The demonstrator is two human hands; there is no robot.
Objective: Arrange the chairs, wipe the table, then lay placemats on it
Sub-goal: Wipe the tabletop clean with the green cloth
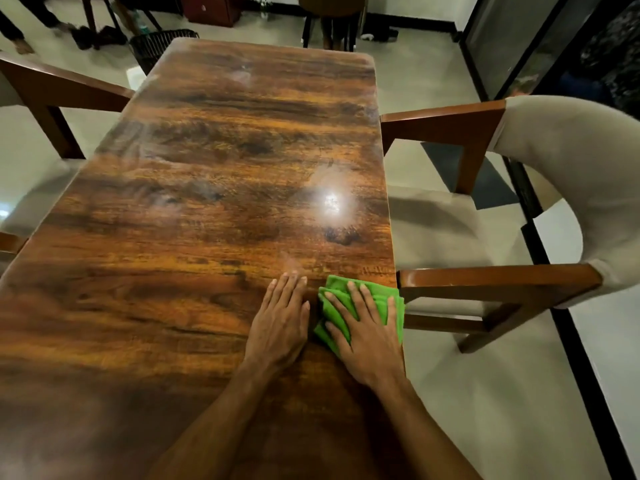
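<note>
- Two bare forearms reach in from the near edge, and both hands lie flat on the table.
- The right hand is spread with straight fingers, pressing down on a folded green cloth — no pinch, just palm and fingers on top.
- The left hand rests open on bare wood just left of the cloth, fingers together, holding nothing.
- The cloth sits at the near right of the table, at its right edge, beside the armrest of the right chair.
- Wiping looks to be the step in hand. The table's long axis runs away from the camera and nearly all of it lies far and left of the cloth — so the stroke likely goes that way, right hand leading.
- A left chair stands opposite and a far chair at the end; no placemats are in view.
</note>
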